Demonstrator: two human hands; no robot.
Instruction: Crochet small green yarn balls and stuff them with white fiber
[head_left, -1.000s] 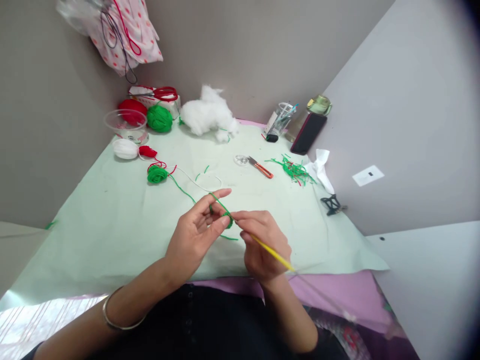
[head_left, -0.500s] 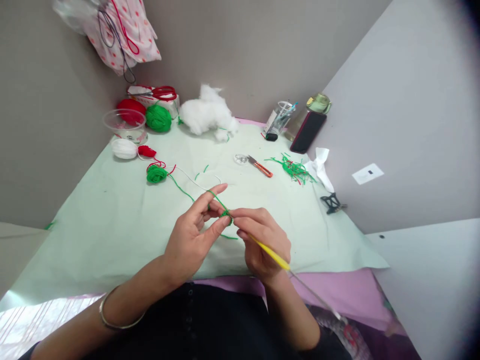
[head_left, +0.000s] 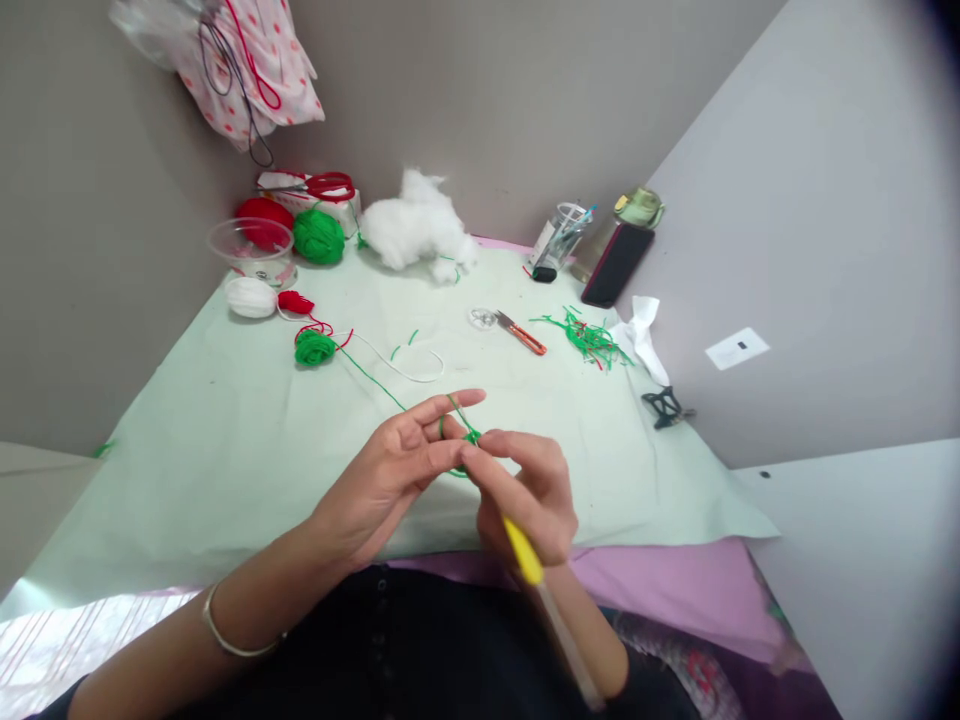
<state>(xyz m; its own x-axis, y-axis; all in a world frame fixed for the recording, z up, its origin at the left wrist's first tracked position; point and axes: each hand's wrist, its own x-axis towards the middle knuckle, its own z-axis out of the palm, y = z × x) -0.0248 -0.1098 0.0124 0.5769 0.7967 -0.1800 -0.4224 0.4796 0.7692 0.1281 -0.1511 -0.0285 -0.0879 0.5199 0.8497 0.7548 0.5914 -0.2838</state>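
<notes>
A small piece of green crochet work (head_left: pixel 471 438) is pinched between the thumb and fingers of my left hand (head_left: pixel 401 455). Green yarn loops over that hand's raised index finger and runs back to a small green yarn ball (head_left: pixel 314 348) on the table. My right hand (head_left: pixel 529 490) grips a crochet hook with a yellow handle (head_left: pixel 523 552), its tip at the green piece and hidden by the fingers. Its rear end, blurred by motion, slants down towards my right forearm. The fingertips of both hands meet at the work.
Orange thread snips (head_left: pixel 521 333) lie beyond my hands, with green yarn scraps (head_left: pixel 592 338) to their right. White stuffing (head_left: pixel 416 225) sits at the back. Yarn balls and a clear plastic tub (head_left: pixel 255 265) stand back left; a phone (head_left: pixel 619 262) leans on a bottle back right.
Both hands have shifted slightly right with the green piece. The hook's handle has swung to a steeper angle, its rear end coming nearer my body. The white strand now lies curled beyond my left hand.
</notes>
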